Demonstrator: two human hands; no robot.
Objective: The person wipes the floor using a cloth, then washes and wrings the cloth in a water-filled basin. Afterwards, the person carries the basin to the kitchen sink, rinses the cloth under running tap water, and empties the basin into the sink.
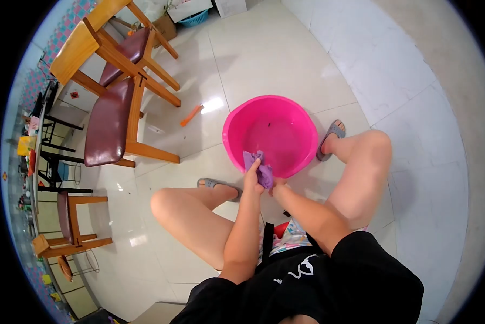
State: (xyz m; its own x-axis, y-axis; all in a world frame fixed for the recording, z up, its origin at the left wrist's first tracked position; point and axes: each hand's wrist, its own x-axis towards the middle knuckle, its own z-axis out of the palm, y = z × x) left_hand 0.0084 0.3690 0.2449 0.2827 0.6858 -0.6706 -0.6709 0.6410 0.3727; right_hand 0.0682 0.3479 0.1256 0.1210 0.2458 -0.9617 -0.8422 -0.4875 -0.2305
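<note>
A purple cloth (pixel 263 176) is bunched up over the near rim of a large pink basin (pixel 270 116) on the floor. My left hand (pixel 252 176) is closed around the cloth, with the thumb lying along it. Close beside it, at the cloth's lower end, is my right hand (pixel 277 187); its fingers are mostly hidden, so its grip cannot be made out. Inside the basin a small dark speck shows on the bottom.
Wooden chairs with dark red seats (pixel 110 124) stand at the left. An orange object (pixel 191 115) lies on the tiled floor. My knees and grey sandals flank the basin. A blue basket (pixel 194 19) is at the back, near a cardboard box (pixel 165 28).
</note>
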